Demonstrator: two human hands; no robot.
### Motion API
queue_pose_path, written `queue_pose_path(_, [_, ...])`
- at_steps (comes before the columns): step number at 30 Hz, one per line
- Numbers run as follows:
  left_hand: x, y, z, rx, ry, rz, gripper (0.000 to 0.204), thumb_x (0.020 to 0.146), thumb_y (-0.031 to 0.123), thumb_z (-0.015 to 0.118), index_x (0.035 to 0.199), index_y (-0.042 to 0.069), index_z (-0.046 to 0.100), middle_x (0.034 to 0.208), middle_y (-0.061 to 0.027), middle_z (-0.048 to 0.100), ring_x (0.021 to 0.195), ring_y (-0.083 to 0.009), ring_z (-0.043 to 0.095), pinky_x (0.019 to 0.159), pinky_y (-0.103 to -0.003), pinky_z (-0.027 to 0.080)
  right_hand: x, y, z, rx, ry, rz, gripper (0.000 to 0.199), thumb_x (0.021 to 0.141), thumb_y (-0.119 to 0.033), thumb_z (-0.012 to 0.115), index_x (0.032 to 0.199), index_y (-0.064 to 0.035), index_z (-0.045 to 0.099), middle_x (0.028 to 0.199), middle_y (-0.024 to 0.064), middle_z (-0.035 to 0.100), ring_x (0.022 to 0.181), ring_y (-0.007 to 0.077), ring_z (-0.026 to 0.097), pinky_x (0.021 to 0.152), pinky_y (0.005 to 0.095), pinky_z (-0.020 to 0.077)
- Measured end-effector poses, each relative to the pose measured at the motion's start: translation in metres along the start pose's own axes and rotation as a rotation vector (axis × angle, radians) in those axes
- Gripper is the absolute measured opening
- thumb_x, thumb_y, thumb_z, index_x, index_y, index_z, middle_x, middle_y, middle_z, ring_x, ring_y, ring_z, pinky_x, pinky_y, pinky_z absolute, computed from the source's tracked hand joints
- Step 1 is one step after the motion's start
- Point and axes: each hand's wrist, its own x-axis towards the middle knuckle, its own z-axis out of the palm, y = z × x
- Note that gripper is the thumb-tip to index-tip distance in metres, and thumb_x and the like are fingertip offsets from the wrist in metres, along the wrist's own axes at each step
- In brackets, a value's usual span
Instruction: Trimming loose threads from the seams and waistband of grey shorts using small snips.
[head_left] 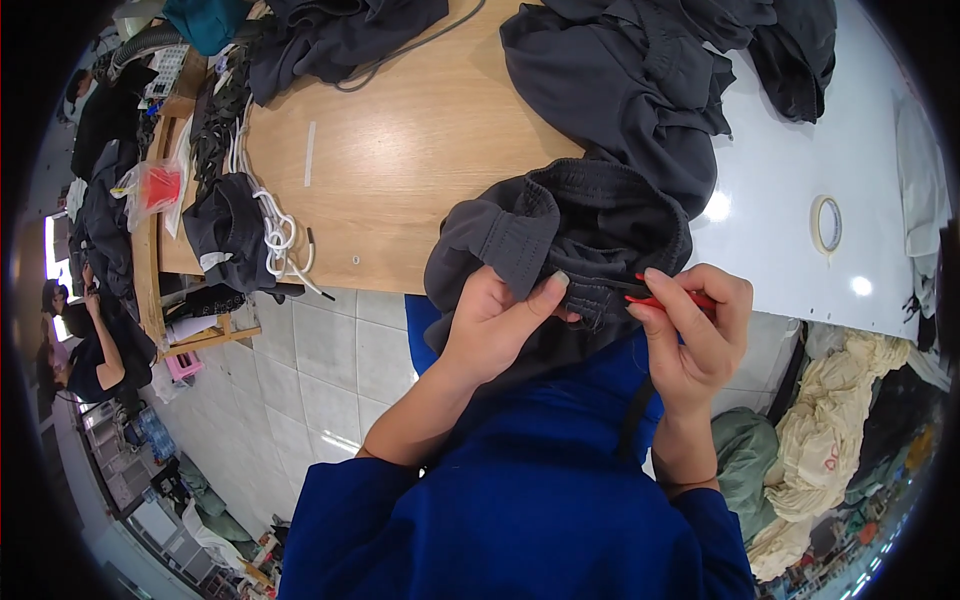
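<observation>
A dark grey garment (610, 215) with a gathered, stitched elastic waistband lies over the table's near edge and hangs toward my lap. My left hand (495, 330) is closed on the waistband, its thumb on top and fingertips showing below the cloth. Beside the band's right part, my right hand (695, 335) grips a small, slim red tool (705, 300). Red tips stick out past the thumb and forefinger, close to the stitching. Whether it is tweezers or thread snips I cannot make out. Loose dark threads show at the band between both hands.
More dark grey garments (350, 35) lie at the table's back. A tape roll (826, 224) rests on the white surface at right. White cords (278, 230) lie at left beside a dark cloth piece. Cream fabric (830, 420) is heaped at lower right. Another person (100, 345) is far left.
</observation>
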Motion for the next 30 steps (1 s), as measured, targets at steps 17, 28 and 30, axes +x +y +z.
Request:
queue_pose_path(17, [-0.0026, -0.0006, 0.0000, -0.001, 0.008, 0.010, 0.014, 0.090, 0.007, 0.056, 0.103, 0.002, 0.056, 0.095, -0.0065, 0.062, 0.083, -0.0130, 0.060, 0.072, -0.027, 0.052, -0.0032, -0.0027, -0.0013, 0.031, -0.007, -0.004, 0.036, 0.057, -0.016, 0.079, 0.092, -0.0127, 0.072, 0.083, 0.0009, 0.054, 0.074, 0.0165, 0.045, 0.062, 0.0265, 0.0354])
queue_pose_path(28, [-0.0031, 0.0010, 0.0016, 0.013, 0.031, -0.006, 0.014, 0.090, 0.008, 0.056, 0.103, 0.002, 0.056, 0.094, -0.0061, 0.062, 0.082, -0.0121, 0.060, 0.072, -0.026, 0.051, -0.0037, 0.0000, -0.0018, 0.092, -0.041, -0.002, 0.036, 0.057, -0.016, 0.079, 0.092, -0.0115, 0.071, 0.084, 0.0010, 0.054, 0.075, 0.0168, 0.045, 0.061, 0.0253, 0.0368])
queue_pose_path(30, [-0.0032, -0.0001, 0.0012, 0.019, 0.019, 0.015, 0.014, 0.090, 0.008, 0.056, 0.102, 0.002, 0.056, 0.094, -0.0059, 0.063, 0.082, -0.0115, 0.060, 0.072, -0.025, 0.051, -0.0017, 0.0024, -0.0025, 0.075, -0.012, 0.002, 0.036, 0.057, -0.016, 0.079, 0.092, -0.0117, 0.071, 0.085, 0.0009, 0.054, 0.075, 0.0168, 0.046, 0.061, 0.0254, 0.0370])
